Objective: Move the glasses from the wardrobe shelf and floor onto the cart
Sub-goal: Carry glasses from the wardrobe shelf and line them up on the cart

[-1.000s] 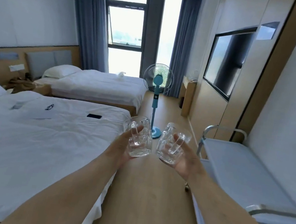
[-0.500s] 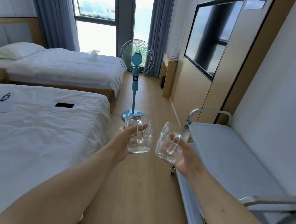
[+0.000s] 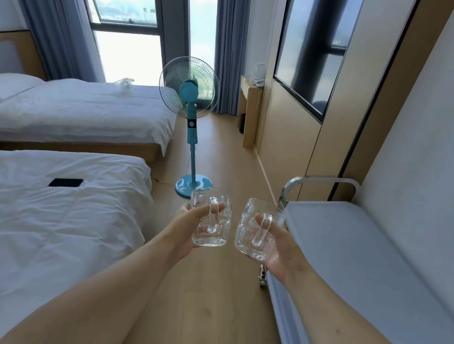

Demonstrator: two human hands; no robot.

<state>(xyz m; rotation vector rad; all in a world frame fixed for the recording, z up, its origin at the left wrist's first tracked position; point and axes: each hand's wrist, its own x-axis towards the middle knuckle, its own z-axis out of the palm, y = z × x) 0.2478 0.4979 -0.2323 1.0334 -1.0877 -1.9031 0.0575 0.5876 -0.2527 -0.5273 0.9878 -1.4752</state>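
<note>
Fingers (image 3: 219, 207) of the left hand (image 3: 185, 224) wrap one glass mug (image 3: 210, 221); the right hand (image 3: 279, 247) grips a second mug (image 3: 256, 233), both upright over the floor (image 3: 209, 301). Cart (image 3: 353, 264) sits just right, top bare, likely the set-down spot.

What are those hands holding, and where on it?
Left hand grips one glass mug round its body; right hand grips another mug likewise.

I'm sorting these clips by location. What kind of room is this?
Most likely a hotel twin room: two made-up white beds, a wall-mounted TV, and a service cart parked by the wall, with a standing fan near the window.
</note>
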